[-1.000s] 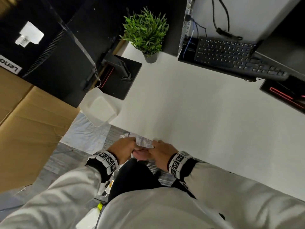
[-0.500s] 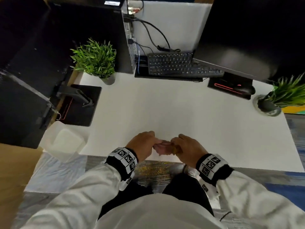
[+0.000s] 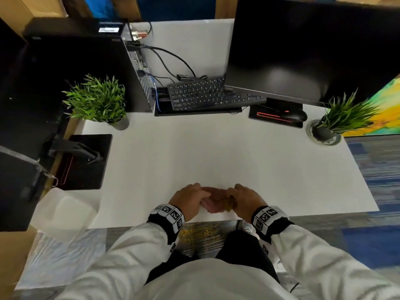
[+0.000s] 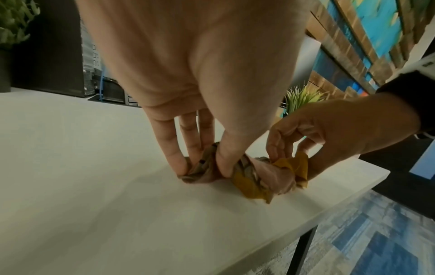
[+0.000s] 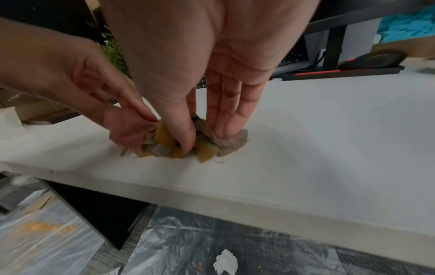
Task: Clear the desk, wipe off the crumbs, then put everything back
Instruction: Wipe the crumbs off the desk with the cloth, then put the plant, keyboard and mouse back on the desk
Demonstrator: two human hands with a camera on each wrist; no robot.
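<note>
Pinching crumpled pink-mustard cloth on smooth white desk: left hand, right hand, both grips clasping fabric.

The person wears a pale grey-white long-sleeved top and dark trousers. Each wrist carries a black band with a white block on top — printed with square black-and-white coded markers — and the hands are bare.
</note>
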